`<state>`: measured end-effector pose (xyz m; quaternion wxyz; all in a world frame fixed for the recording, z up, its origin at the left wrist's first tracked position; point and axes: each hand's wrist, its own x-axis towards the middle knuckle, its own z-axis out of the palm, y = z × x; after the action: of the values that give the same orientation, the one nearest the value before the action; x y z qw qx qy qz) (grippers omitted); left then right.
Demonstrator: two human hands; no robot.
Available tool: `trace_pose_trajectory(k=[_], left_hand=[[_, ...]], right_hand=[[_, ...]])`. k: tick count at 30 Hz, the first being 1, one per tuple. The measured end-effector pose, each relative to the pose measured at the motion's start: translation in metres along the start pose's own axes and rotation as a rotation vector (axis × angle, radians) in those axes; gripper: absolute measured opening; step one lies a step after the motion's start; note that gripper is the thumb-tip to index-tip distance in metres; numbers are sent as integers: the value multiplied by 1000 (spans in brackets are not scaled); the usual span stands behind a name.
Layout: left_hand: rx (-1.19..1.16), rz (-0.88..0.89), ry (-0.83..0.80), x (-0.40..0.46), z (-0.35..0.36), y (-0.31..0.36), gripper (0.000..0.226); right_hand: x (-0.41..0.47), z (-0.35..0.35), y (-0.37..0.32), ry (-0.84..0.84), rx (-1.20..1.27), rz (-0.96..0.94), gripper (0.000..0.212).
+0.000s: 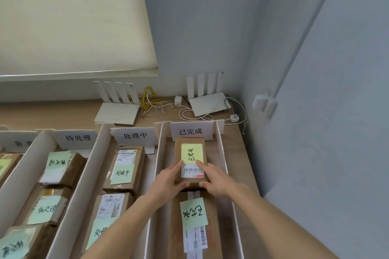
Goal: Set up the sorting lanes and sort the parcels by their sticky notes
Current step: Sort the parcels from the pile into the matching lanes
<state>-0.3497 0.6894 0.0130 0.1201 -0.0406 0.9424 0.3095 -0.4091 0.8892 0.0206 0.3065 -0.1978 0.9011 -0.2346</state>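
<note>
Two routers (117,111) (cables (151,103) between) behind lanes (221,153).

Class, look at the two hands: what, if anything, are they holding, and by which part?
Both hands, left hand and right hand, grip the small brown parcel with the yellow sticky note at its near end: thumbs on the near face, fingers on top, at the near corners.

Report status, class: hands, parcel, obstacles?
Left hand and right hand hold the parcel in 已完成 lane. Another parcel lies behind. Nothing blocking.
</note>
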Motion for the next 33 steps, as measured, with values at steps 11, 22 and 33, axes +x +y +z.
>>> trace_pose_trajectory(k=[11, 22, 33], left_hand=[[-35, -60, -7, -5, 11, 0, 82], [60, -66, 112, -76, -63, 2, 77], [234, -214, 431, -346, -221, -67, 78]], right_hand=[[-5, 6, 2, -12, -27, -10, 80], [-67, -29, -61, 97, -299, -22, 77], [-180, 53, -326, 118, -519, -317, 78]])
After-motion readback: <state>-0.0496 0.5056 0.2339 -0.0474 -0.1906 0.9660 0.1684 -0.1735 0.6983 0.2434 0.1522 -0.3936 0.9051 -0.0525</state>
